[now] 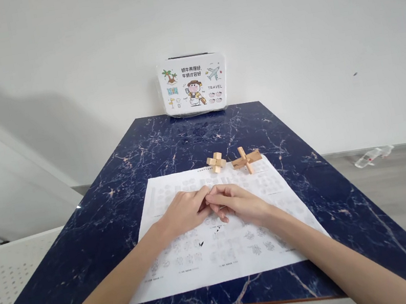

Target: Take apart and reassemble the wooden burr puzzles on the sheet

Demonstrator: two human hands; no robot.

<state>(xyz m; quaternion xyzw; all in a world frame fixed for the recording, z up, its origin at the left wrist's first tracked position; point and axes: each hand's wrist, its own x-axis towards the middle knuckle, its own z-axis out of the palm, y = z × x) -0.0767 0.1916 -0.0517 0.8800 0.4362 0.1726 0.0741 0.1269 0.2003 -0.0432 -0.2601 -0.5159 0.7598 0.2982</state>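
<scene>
My left hand (188, 209) and my right hand (237, 202) meet over a printed paper sheet (193, 279), their fingertips touching. The fingers of both are curled and pressed together; whether anything lies between them is hidden. Just beyond my hands is a light wooden interlocking puzzle (216, 162) shaped like a small block cross, at the sheet's far edge. To its right stands a second wooden puzzle (246, 160), made of crossed flat and round-looking sticks. Line drawings and small text cover the sheet, along with a few small black marks (201, 244).
The sheet lies on a dark blue marbled table (200, 137). A white cartoon-printed case (195, 85) stands upright at the table's far end by the wall. A white perforated chair (9, 272) is at the left. A clear plastic bottle (373, 156) lies on the floor at right.
</scene>
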